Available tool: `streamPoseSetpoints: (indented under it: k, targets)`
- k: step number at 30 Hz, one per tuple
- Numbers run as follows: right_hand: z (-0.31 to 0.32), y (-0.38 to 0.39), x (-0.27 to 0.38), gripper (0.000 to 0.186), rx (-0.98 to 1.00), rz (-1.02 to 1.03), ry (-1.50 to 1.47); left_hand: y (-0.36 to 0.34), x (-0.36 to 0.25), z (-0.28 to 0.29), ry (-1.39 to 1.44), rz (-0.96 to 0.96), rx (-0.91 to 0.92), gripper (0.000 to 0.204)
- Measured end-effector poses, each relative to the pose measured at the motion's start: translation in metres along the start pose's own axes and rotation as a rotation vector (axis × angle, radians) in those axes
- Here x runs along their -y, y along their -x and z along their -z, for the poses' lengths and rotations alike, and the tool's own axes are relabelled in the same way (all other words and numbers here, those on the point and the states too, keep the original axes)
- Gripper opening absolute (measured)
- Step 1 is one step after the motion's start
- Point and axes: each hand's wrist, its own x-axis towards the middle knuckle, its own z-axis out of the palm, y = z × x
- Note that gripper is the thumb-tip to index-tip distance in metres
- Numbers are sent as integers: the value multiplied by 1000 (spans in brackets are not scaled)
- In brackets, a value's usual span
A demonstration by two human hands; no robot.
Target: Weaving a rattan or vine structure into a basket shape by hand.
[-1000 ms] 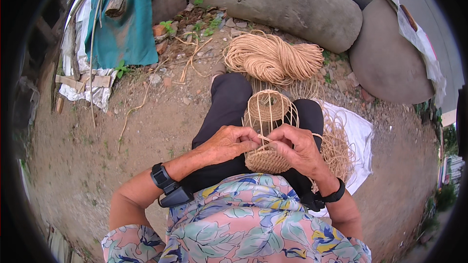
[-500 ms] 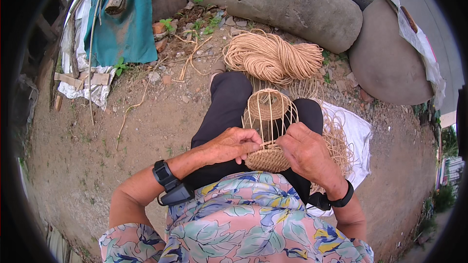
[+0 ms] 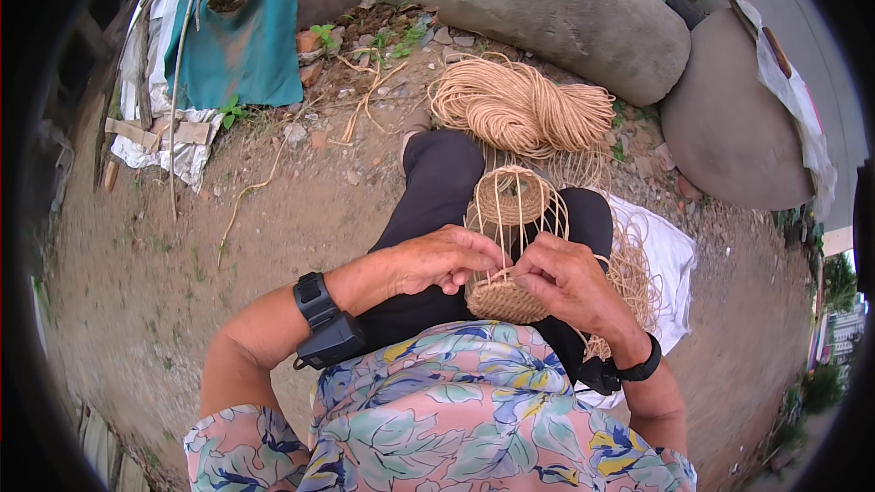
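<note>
A partly woven straw basket (image 3: 499, 302) rests between my dark-trousered legs (image 3: 428, 173), its braided lower part toward me and thin upright stakes joining it to a ring-shaped woven piece (image 3: 510, 206) farther away. My left hand (image 3: 448, 260) is closed at the fingertips on a strand at the near rim, its lower fingers curled. Just right of it my right hand (image 3: 567, 281) pinches the same rim area with thumb and forefinger. The exact point where the fingertips grip is partly hidden.
A big coil of straw cord (image 3: 519, 105) lies beyond my knees. Loose strands (image 3: 633, 282) spill over a white sheet (image 3: 673, 264) at my right. Behind are a concrete cylinder (image 3: 565, 14), a round grey slab (image 3: 734, 128) and, left, a draped teal cloth (image 3: 232, 59).
My left fingertips have moved rightward along the rim into the stakes. My right hand has shifted and re-angled at the rim. The whole view has slid slightly.
</note>
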Motion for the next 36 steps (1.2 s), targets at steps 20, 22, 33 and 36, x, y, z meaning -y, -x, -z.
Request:
streamPoseSetpoints:
  k: [20, 22, 33, 36]
  targets:
    - [4, 22, -21, 6, -45, -86, -129, -8, 2, -19, 67, -63, 43, 21]
    - [4, 23, -25, 5, -57, -113, -179, -12, 3, -18, 65, -59, 41, 20]
    - [9, 13, -20, 7, -36, -129, -188, -15, -5, -11, 152, -14, 34, 25]
    - [6, 15, -20, 8, -85, -96, -63, -17, -9, -10, 149, 11, 61, 26]
